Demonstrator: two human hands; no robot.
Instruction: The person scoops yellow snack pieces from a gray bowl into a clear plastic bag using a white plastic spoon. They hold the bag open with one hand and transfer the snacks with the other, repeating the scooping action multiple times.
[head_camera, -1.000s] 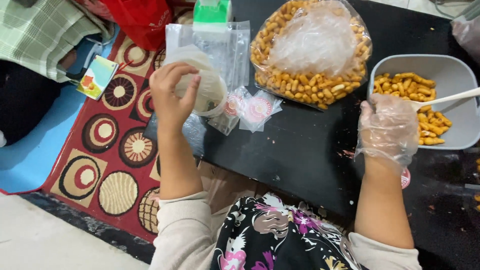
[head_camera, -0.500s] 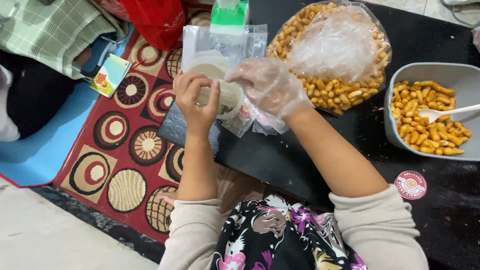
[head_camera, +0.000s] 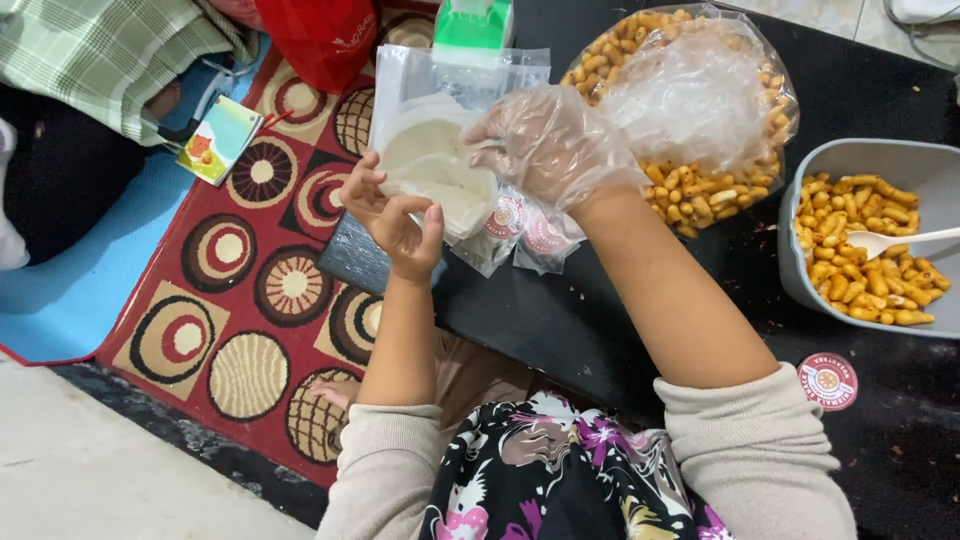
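Observation:
My left hand (head_camera: 395, 215) is bare and pinches the near edge of a clear plastic pouch (head_camera: 430, 165) held above the black table (head_camera: 560, 320). My right hand (head_camera: 550, 145), in a loose clear plastic glove, grips the pouch's other side. Under the pouch lies a stack of empty clear pouches (head_camera: 440, 75) and two small ones with round red-and-white stickers (head_camera: 525, 235). A grey tub (head_camera: 860, 160) of golden fried snack sticks with a white spoon (head_camera: 900, 240) sits at the right.
A large clear bag of the same snacks (head_camera: 690, 110) lies at the top middle. A green-and-white box (head_camera: 475, 22) stands behind the pouches. A round red sticker (head_camera: 828, 381) lies on the table. A red patterned rug (head_camera: 240, 290) and blue mat (head_camera: 90, 270) cover the floor at left.
My right hand left the snack tub and crossed left to the pouch. My left hand lowered and now pinches the pouch's edge while both hands hold it.

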